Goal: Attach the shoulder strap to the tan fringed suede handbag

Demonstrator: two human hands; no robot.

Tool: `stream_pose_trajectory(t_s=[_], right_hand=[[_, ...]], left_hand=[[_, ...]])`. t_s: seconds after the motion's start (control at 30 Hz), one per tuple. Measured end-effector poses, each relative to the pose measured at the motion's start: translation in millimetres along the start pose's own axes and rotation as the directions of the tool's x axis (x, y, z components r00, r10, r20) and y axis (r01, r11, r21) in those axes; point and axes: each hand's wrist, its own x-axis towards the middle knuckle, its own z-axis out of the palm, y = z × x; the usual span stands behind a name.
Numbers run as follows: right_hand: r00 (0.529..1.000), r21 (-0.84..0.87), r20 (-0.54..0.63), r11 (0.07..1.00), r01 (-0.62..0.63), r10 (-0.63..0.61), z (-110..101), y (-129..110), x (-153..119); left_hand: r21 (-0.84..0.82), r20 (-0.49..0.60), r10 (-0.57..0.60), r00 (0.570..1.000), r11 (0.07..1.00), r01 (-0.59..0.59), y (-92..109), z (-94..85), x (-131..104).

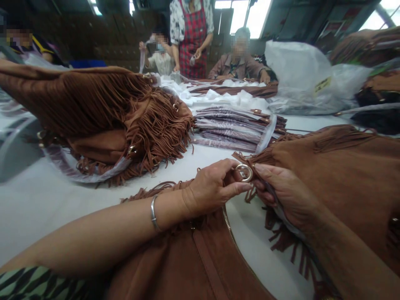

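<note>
Head view: both hands met at the middle of the white worktop [46, 200], closed together on a small metal ring [244, 172] fixed to the corner of a brown suede fringed bag [343, 175]. Left hand [212, 187], with a silver bangle [153, 213] on its wrist, pinched the ring's near side between thumb and forefinger; right hand [281, 193] gripped the far side, fingers curled under the fringe, with what looked like a clear-wrapped strap passing beneath the palm. The bag lay to the right, its corner drawn toward the centre; a second brown piece with a zip [200, 258] lay under the left forearm. Judgement: the ring work goes best with the bag corner kept flat and taut, fringe strands held clear of the ring's opening, and the pinch kept close to the metal so it does not twist. Beyond, a heap of finished fringed bags [103, 112] sat at left, a stack of wrapped straps [234, 125] lay mid-worktop, and clear plastic sacks [309, 79] stood at right. Other people sat or stood at the far end, one in a red checked apron [193, 37], their hands on their own pieces.
</note>
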Motion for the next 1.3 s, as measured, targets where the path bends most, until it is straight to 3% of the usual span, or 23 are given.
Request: stream_pose_trajectory(t_s=[0.23, 0.47, 0.67, 0.87, 1.3], right_hand=[[0.999, -0.042, 0.049, 0.999, -0.013, 0.015, 0.8, -2.5, -1.4], [0.995, -0.029, 0.097, 0.999, -0.023, 0.026, -1.7, 2.4, -2.1], [0.990, 0.023, 0.133, 0.999, -0.046, 0.042, -1.7, 1.4, -4.4], [0.994, 0.018, 0.107, 0.999, -0.034, 0.032, 1.1, 0.3, -4.1], [0.991, 0.021, 0.128, 0.999, -0.039, 0.036, -4.1, 5.5, -1.5]], left_hand=[[0.322, 0.156, 0.174, 0.972, 0.922, -0.217, 4.9, -5.6, -1.2], [0.484, 0.278, 0.083, 0.957, 0.849, -0.214, 11.6, -6.6, 0.1], [0.474, 0.296, 0.015, 0.955, 0.866, -0.161, 15.2, -8.1, 0.3], [0.385, 0.299, 0.067, 0.952, 0.904, -0.185, 10.6, -11.4, 1.0], [0.562, 0.406, 0.123, 0.906, 0.748, -0.354, 9.1, -9.0, 8.7]])
